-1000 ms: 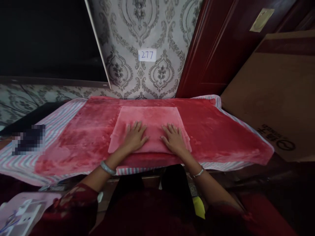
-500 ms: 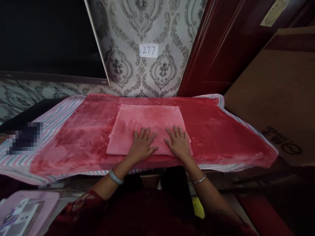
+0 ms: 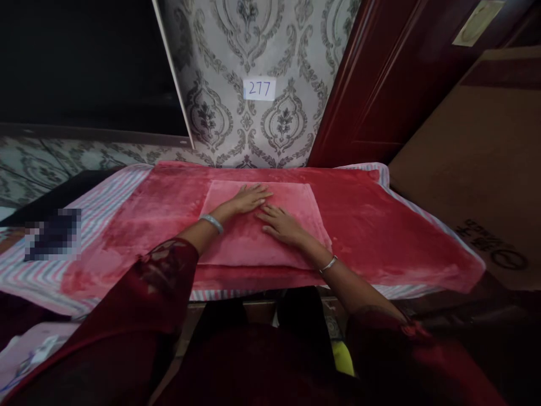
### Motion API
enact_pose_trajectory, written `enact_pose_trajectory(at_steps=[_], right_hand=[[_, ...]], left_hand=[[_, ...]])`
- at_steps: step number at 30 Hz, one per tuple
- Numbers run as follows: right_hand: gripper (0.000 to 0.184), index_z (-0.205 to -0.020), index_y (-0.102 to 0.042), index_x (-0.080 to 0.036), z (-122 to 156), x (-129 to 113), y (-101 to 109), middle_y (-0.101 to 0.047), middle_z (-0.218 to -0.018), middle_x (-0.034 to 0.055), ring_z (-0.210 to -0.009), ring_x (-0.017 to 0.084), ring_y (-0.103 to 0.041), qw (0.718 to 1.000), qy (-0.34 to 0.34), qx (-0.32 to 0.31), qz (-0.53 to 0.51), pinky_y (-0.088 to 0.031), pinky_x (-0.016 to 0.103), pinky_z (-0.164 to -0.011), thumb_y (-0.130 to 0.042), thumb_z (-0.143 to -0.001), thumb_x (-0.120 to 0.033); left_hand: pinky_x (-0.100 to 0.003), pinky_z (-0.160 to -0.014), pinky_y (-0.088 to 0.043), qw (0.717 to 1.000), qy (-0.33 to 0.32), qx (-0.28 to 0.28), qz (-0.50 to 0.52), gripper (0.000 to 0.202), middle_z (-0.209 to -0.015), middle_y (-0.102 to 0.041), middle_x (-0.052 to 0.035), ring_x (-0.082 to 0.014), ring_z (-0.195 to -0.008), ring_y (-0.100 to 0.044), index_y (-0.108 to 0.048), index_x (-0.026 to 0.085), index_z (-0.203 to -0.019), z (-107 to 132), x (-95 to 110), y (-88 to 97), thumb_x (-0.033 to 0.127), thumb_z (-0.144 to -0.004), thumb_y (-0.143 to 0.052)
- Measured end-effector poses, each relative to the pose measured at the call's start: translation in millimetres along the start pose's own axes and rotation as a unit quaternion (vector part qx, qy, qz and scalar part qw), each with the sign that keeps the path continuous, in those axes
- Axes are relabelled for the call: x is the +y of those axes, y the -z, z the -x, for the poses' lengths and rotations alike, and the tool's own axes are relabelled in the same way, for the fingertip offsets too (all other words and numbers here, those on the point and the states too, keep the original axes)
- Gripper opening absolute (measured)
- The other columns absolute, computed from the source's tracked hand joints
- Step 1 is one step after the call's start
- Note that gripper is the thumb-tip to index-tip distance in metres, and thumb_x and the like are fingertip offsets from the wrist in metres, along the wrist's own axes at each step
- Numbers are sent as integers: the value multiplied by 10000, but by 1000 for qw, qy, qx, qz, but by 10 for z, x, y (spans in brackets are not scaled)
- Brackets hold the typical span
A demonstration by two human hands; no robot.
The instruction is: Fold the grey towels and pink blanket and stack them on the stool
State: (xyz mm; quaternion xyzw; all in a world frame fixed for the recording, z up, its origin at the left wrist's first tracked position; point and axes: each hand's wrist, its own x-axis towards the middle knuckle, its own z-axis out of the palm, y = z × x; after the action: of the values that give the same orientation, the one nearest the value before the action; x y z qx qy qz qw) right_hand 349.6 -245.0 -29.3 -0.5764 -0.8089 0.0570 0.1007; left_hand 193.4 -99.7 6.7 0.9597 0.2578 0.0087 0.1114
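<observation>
A pink plush cloth (image 3: 253,248), folded into a rectangle, lies in the middle of a red plush cover (image 3: 372,225). My left hand (image 3: 250,198) rests flat on its upper middle, fingers stretched out to the right. Just below and to the right, my right hand (image 3: 282,224) lies palm down on the same cloth, fingers pointing up and left. The two hands are close together, and neither grips anything. A bracelet circles each wrist.
Under the red cover shows a striped cloth (image 3: 122,192). A dark pixelated object (image 3: 53,234) lies at the left end. A cardboard box (image 3: 477,169) stands at right, a black screen (image 3: 84,67) upper left. Behind is a patterned wall with a paper label (image 3: 259,89) reading 277.
Both hands have slid from the near part of the folded cloth toward its middle and closer together. My left hand has gone farther up and turned rightward. The view has shifted slightly.
</observation>
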Motion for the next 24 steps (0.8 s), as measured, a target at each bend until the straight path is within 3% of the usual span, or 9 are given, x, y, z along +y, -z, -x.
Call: enact_pose_trajectory(at_steps=[3, 6, 11, 15, 19, 24], right_hand=[[584, -1606, -377, -301, 79, -15, -125, -226, -1713, 79, -1586, 314, -157, 1000, 15, -14, 5, -164, 615, -1247, -406, -1063, -513], [621, -1618, -332, -354, 353, -123, -277, -237, -1713, 34, -1589, 315, -137, 998, 64, -10, 11, -157, 614, -1251, -429, -1044, -571], [632, -1627, -306, -349, 655, -295, -405, -245, -1709, 23, -1590, 295, -138, 996, 81, 18, 28, -159, 595, -1263, -472, -1042, -520], [619, -1615, -339, -342, 634, -304, -402, -259, -1705, 22, -1587, 297, -154, 997, 75, 20, 25, -159, 594, -1265, -481, -1040, -520], [609, -1605, -360, -344, 634, -295, -321, -262, -1703, 26, -1585, 300, -168, 997, 71, 1, 3, -170, 616, -1255, -471, -1041, -542], [578, -1578, -428, -310, 456, -372, -127, -320, -1682, 55, -1580, 286, -194, 996, 80, 1, -37, -183, 584, -1259, -423, -1054, -553]], left_hand=[[-658, -1238, -67, 999, 37, -10, -17, 549, -1718, -241, -51, -291, -1597, -122, -360, 317, -1596, -67, -76, -165, 398, -1056, -302], [-650, -1243, -86, 999, 28, 8, -14, 541, -1714, -260, -39, -284, -1594, -142, -364, 342, -1592, -53, -137, -319, 419, -1064, -278], [-647, -1246, -91, 999, 22, 14, -19, 531, -1713, -265, -40, -289, -1591, -155, -386, 339, -1584, -78, -183, -402, 408, -1068, -280], [-650, -1241, -94, 999, 25, 18, -29, 533, -1715, -255, -48, -290, -1591, -151, -377, 330, -1588, -68, -134, -376, 395, -1068, -281], [-634, -1247, -82, 1000, 18, -13, -8, 562, -1725, -218, -48, -275, -1596, -134, -310, 330, -1616, -16, -114, -259, 424, -1062, -280], [-564, -1268, -65, 1000, 14, 14, 20, 588, -1712, -263, -49, -256, -1596, -142, -323, 300, -1616, 126, -313, -40, 472, -1063, -221]])
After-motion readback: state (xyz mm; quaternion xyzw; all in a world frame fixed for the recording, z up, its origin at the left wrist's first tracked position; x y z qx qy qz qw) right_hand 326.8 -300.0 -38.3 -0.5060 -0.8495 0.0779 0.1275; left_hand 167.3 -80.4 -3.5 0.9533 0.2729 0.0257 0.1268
